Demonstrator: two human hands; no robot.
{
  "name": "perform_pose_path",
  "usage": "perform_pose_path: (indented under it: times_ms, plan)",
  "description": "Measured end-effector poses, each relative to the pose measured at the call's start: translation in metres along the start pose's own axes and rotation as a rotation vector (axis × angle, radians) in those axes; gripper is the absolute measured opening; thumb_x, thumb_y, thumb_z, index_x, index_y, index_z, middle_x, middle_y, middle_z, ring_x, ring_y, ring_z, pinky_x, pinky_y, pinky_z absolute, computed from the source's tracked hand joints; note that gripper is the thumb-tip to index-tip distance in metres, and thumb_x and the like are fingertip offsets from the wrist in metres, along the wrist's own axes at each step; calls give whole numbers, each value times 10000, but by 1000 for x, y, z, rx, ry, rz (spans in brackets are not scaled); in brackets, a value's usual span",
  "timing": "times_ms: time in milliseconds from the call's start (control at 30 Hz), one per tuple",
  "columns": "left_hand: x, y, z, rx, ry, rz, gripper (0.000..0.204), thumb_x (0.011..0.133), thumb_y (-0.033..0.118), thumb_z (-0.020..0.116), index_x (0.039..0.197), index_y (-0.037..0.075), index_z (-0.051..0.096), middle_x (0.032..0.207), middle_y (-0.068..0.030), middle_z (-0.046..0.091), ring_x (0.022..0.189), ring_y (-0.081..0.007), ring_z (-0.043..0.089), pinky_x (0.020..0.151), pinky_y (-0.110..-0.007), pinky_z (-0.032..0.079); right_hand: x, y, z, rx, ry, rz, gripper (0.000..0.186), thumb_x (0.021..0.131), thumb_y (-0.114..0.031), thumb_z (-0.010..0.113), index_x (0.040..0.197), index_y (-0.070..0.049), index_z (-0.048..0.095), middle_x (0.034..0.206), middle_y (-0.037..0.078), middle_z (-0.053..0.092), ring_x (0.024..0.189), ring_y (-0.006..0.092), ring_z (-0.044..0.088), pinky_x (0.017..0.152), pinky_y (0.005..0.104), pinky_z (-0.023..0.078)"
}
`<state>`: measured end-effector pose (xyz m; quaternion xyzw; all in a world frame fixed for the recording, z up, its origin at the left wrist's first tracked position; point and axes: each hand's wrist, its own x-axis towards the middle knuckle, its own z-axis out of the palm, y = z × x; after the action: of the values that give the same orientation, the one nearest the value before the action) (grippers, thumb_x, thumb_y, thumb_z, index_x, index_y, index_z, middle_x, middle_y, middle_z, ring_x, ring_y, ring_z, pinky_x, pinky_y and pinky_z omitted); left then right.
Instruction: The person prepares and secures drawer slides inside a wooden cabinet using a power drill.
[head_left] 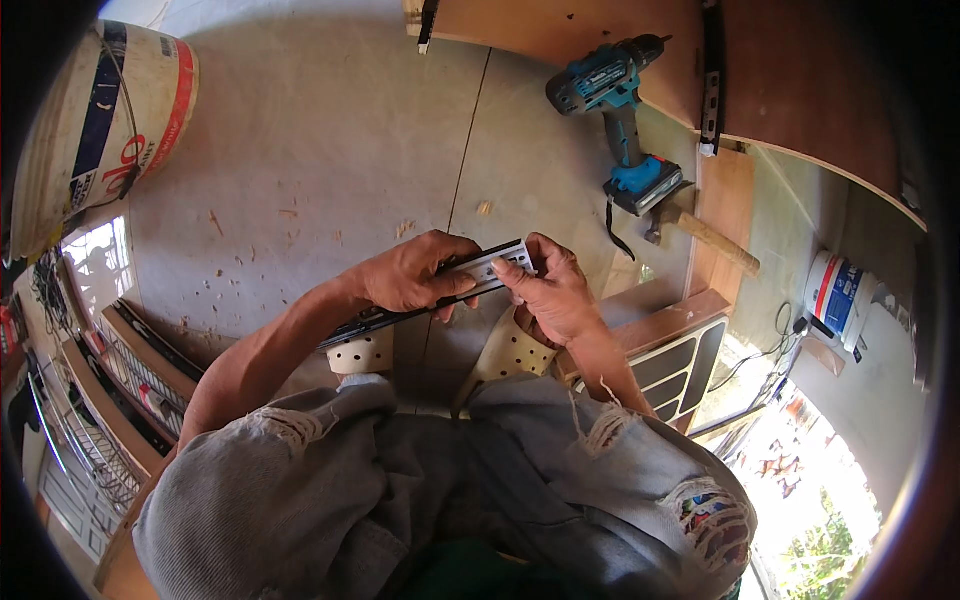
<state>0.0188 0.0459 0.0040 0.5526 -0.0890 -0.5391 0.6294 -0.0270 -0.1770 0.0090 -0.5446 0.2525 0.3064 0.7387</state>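
Observation:
A metal drawer slide (487,269), silver on its upper face with black rails, lies across both my hands above my feet. My left hand (420,272) is closed around its middle, thumb on the silver face. At its right end, my right hand (552,287) pinches the slide with the thumb on top. The slide's other end runs down to the left under my left forearm, partly hidden. Beyond my right hand, a teal and black cordless drill (620,125) lies on its side, its bit toward a wooden panel.
A hammer (710,237) with a wooden handle lies beside the drill. Slide rails (711,100) are fixed to the brown panel (800,80). Paint buckets stand at far left (150,100) and right (845,295). Wood shavings (405,229) dot the floor. Wire racks (110,440) are at left.

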Motion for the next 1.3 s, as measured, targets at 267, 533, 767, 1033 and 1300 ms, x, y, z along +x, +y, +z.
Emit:
perform_pose_path:
  times_ms: [267, 533, 767, 1033, 1300]
  plan:
    - [5, -18, -4, 25, 36, 67, 347, 1007, 280, 582, 1159, -32, 600, 867, -95, 698, 695, -144, 652, 625, -299, 528, 12, 9, -8, -329, 55, -208, 311, 851, -210, 819, 777, -63, 555, 684, -37, 554, 650, 59, 464, 578, 254, 406]
    - [-11, 13, 0, 221, 145, -1, 333, 1025, 306, 546, 1030, -25, 587, 757, -90, 647, 623, -141, 624, 569, -305, 491, -2, -4, 25, -637, 172, -449, 371, 888, -284, 773, 856, -9, 525, 643, 41, 557, 613, 100, 516, 564, 284, 444]
    - [-27, 52, -2, 291, 268, 177, 277, 996, 248, 597, 953, -26, 586, 680, -100, 589, 600, -177, 568, 555, -341, 447, -14, -5, 71, -235, 161, -579, 393, 927, -168, 723, 1166, 35, 485, 917, 53, 623, 740, 77, 587, 641, 247, 488]
    - [-33, 92, -6, 24, 233, 209, 339, 1023, 333, 568, 974, -3, 572, 714, -25, 590, 580, -74, 587, 482, -242, 445, -9, -35, 72, -40, -179, -701, 421, 959, -66, 658, 1299, 59, 444, 1074, 66, 602, 841, 73, 617, 732, 226, 516]
    - [-42, 95, 0, 180, 358, 293, 323, 1016, 301, 583, 922, -2, 527, 667, -36, 580, 579, -99, 598, 504, -269, 451, -9, -49, 79, 61, -186, -655, 381, 984, -89, 628, 1291, 76, 473, 1054, 81, 638, 903, 91, 633, 736, 235, 530]
